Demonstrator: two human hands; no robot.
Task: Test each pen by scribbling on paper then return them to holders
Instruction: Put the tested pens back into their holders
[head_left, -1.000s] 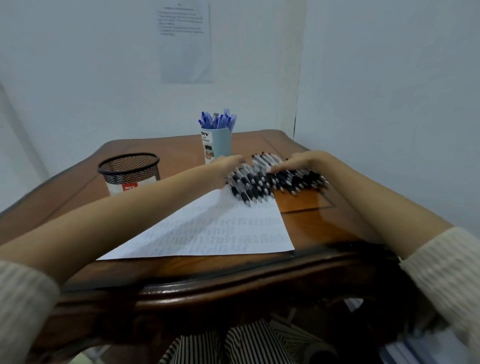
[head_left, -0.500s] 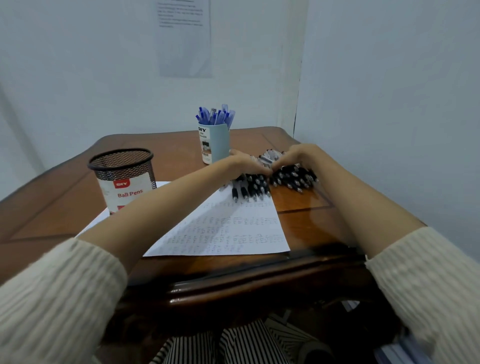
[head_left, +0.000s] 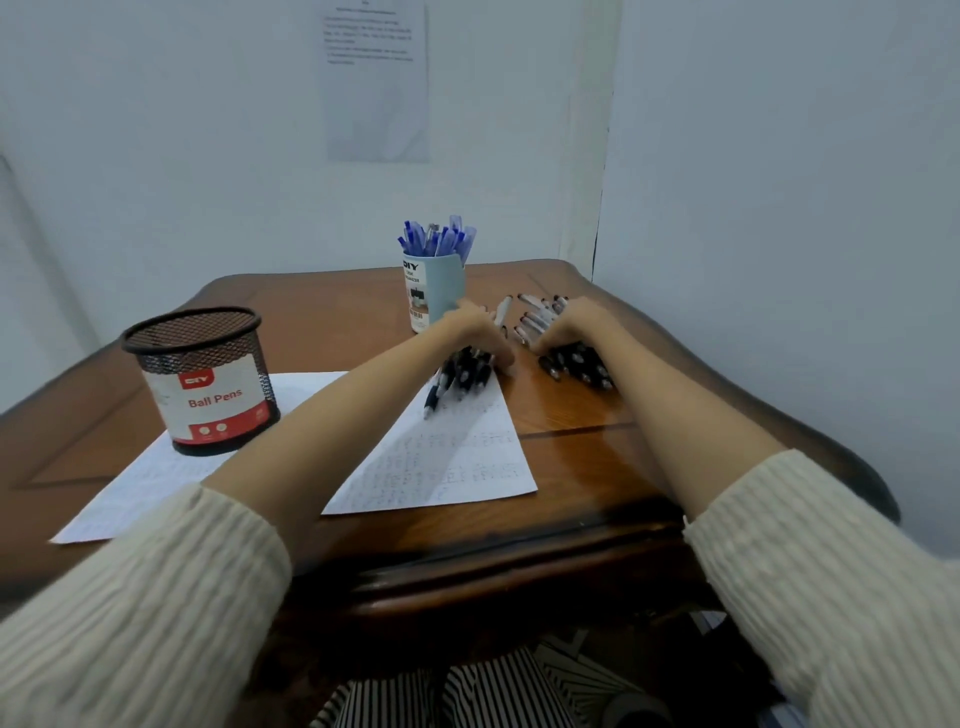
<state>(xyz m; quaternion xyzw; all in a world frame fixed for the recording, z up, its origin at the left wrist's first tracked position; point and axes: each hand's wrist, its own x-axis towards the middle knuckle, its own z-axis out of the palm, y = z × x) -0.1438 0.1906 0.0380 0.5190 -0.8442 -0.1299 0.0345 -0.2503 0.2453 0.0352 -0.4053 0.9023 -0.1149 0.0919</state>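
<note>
In the middle of the frame, the left hand (head_left: 475, 332) has its grip curled round a bundle of black-and-white plastic pens (head_left: 460, 376) at the top edge of the white scribbled paper sheet (head_left: 457, 467). Just to the right, the right hand (head_left: 574, 325) lies over a second heap of pens (head_left: 582, 366) on the brown wooden surface (head_left: 597, 447); I cannot tell whether its grip holds any. A black mesh holder (head_left: 200, 374) stands at left and a light-blue cup of blue pens (head_left: 439, 291) at upper centre.

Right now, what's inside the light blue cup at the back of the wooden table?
Blue pens stand in the light blue cup, tops above its rim. Its opaque wall hides their lower parts.
</note>
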